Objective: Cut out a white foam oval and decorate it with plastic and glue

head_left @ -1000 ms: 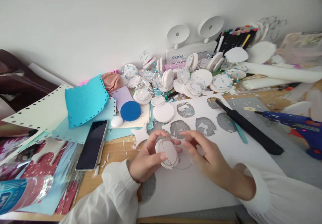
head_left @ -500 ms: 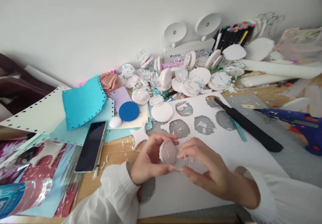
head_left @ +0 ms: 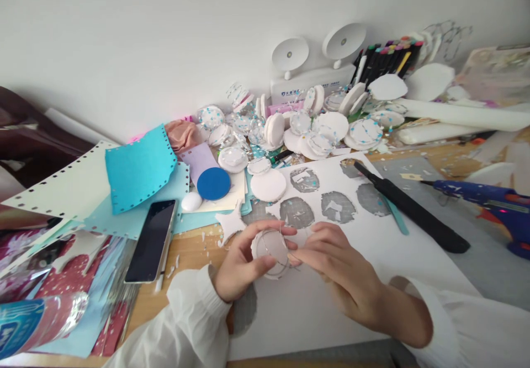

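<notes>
My left hand (head_left: 239, 264) holds a round white foam disc (head_left: 265, 246) by its edge, the thumb lying across its face. A thin wire (head_left: 278, 257) crosses the disc and runs to its right side. There the fingertips of my right hand (head_left: 350, 271) are pinched together on the wire, close to the disc's edge. Both hands are over a white foam sheet (head_left: 314, 307) with several round holes cut out of it. A blue disc (head_left: 213, 184) and a plain white foam disc (head_left: 268, 185) lie just beyond.
Wire-wrapped discs (head_left: 323, 143) are heaped by the wall below a twin-head lamp (head_left: 312, 84). To the right lie a black-handled cutter (head_left: 418, 211) and a blue glue gun (head_left: 476, 194). On the left are a phone (head_left: 151, 241), coloured sheets (head_left: 141, 169) and a bottle (head_left: 37, 324).
The disc has turned its face more toward me and shifted slightly left. My left thumb has moved onto its face. My right fingers have closed together at its right edge.
</notes>
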### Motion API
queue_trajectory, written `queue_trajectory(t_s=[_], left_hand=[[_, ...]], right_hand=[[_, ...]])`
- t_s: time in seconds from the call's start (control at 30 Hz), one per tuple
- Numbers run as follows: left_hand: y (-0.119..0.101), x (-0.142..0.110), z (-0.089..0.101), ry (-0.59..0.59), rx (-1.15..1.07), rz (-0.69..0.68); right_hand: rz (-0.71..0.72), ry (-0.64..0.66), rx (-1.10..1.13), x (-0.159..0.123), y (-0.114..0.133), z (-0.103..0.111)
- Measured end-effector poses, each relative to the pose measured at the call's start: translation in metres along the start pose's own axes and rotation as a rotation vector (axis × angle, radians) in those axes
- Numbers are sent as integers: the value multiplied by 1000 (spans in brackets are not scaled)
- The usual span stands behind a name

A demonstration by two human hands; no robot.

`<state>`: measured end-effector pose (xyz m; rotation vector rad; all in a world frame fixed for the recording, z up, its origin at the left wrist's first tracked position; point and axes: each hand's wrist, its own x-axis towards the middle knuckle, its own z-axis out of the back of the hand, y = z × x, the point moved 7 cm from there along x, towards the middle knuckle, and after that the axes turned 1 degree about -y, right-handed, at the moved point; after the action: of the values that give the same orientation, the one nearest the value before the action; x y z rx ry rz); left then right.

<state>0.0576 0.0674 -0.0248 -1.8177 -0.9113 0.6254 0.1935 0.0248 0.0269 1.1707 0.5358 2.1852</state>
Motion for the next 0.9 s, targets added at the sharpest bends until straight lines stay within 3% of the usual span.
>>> queue_trajectory(t_s=[0.37,0.63,0.9], left_hand=[[1,0,-9,56,-141,72],[-4,0,-11,80,-160,20],[-3,-3,-16,134,-123,94]], right_hand=[[9,61,129,2,4,-5],[-29,85,110,-1,1,-3],[-62,1,40,0,-3,-1]])
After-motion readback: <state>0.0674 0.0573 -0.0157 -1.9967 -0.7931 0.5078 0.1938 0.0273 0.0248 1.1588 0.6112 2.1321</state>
